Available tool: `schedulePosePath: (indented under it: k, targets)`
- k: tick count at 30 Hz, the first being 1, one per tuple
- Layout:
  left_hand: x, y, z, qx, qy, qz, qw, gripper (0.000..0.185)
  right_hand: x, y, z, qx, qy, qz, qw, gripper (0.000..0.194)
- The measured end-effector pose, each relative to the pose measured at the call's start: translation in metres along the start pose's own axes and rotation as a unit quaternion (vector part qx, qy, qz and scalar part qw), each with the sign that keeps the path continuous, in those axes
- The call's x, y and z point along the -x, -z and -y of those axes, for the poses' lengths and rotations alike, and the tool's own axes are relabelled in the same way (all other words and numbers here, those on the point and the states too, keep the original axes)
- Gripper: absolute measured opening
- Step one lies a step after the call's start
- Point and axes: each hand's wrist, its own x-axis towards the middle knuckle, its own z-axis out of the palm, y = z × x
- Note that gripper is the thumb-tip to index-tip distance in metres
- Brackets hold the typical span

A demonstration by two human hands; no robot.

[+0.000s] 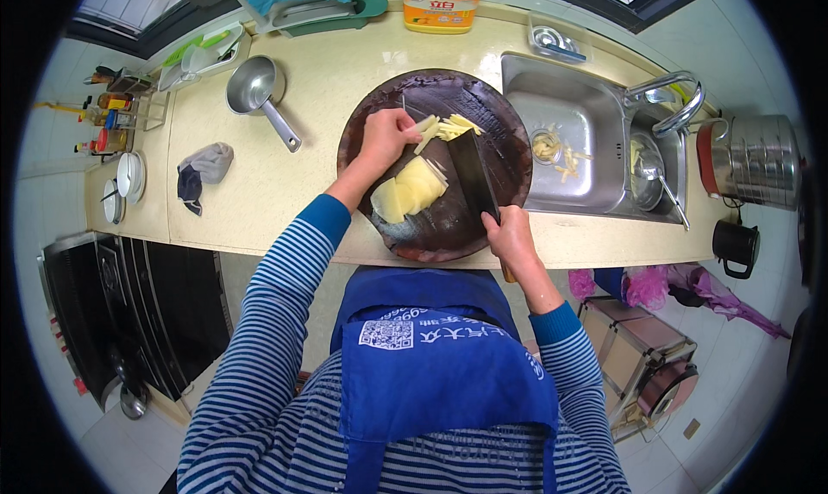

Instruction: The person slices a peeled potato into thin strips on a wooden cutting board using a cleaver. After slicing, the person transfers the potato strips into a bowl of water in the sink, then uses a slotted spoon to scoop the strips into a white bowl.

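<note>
My left hand pinches a few pale potato strips over the upper part of a round dark chopping board. My right hand is closed on the handle of a dark-bladed cleaver, whose blade lies slanting over the board, its far end beside a small heap of cut strips. Nearer to me, overlapping thin potato slices form a fanned stack left of the blade. Both hands are apart. The lower end of the cleaver's wooden handle shows below my right hand.
Right of the board is a steel sink with peelings and a curved faucet. On the counter to the left are a small saucepan, a grey cloth and white bowls. A yellow detergent jug stands behind the board.
</note>
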Motion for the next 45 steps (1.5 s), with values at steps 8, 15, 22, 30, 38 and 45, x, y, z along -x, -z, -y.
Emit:
schedulePosePath:
  k: [8, 15, 22, 30, 38, 45]
  targets:
    - [0.010, -0.025, -0.016, -0.217, -0.106, -0.003, 0.970, 0.018, 0.006, 0.005, 0.001, 0.017, -0.015, 0.016, 1.000, 0.019]
    - [0.006, -0.013, -0.005, -0.272, -0.202, 0.031, 0.940, 0.010, 0.018, 0.008, 0.000, 0.004, -0.040, 0.019, 0.999, 0.019]
    - [0.002, 0.005, -0.002, -0.295, -0.277, 0.094, 0.910, 0.006, 0.024, 0.007, -0.007, -0.030, -0.069, 0.032, 0.997, 0.020]
    - [-0.001, 0.003, -0.011, -0.277, -0.352, 0.089, 0.890, 0.010, 0.022, 0.011, -0.003, -0.007, -0.058, 0.030, 0.998, 0.021]
    - [-0.004, -0.009, -0.009, -0.219, -0.394, 0.114, 0.885, 0.027, 0.023, 0.008, -0.002, -0.033, -0.075, 0.024, 0.996, 0.021]
    - [-0.002, -0.011, -0.007, -0.208, -0.396, 0.142, 0.883, 0.028, 0.021, 0.008, 0.002, -0.011, -0.060, 0.024, 0.998, 0.020]
